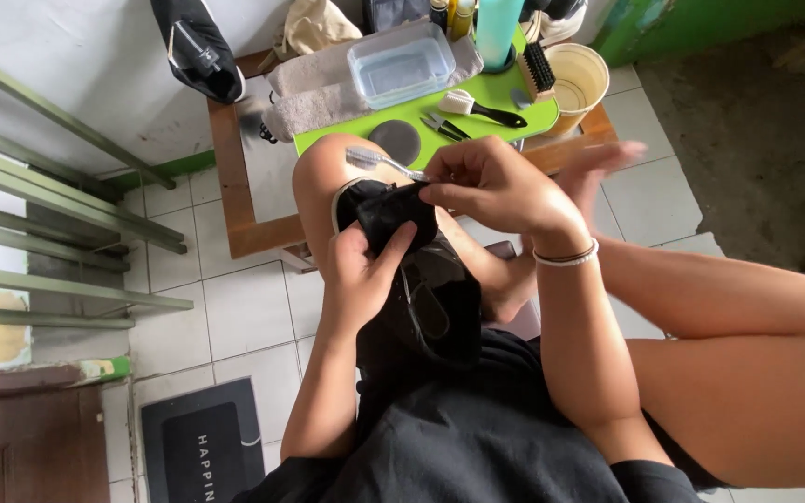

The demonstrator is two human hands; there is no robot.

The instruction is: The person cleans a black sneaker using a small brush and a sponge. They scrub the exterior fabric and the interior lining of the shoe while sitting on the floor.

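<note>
The left hand (358,270) is curled around a black shoe (391,216), gripping it from below and steadying it on the raised knee (323,172). The right hand (486,182) is closed, fingers pinching a toothbrush (384,162) whose bristle end lies against the shoe's white-rimmed toe; a banded bracelet (566,256) circles that wrist. Just beyond the knee a small wooden table (230,172) carries a lime-green tray (496,93) crowded to its edges with a clear plastic tub (401,63), a round dark tin (395,140), a black-handled brush (482,109) and a teal bottle (498,28). A second black shoe (199,47) stands at the table's far left corner. White floor tiles (244,312) lie open to the left, down to a dark doormat (202,447) with pale lettering.
</note>
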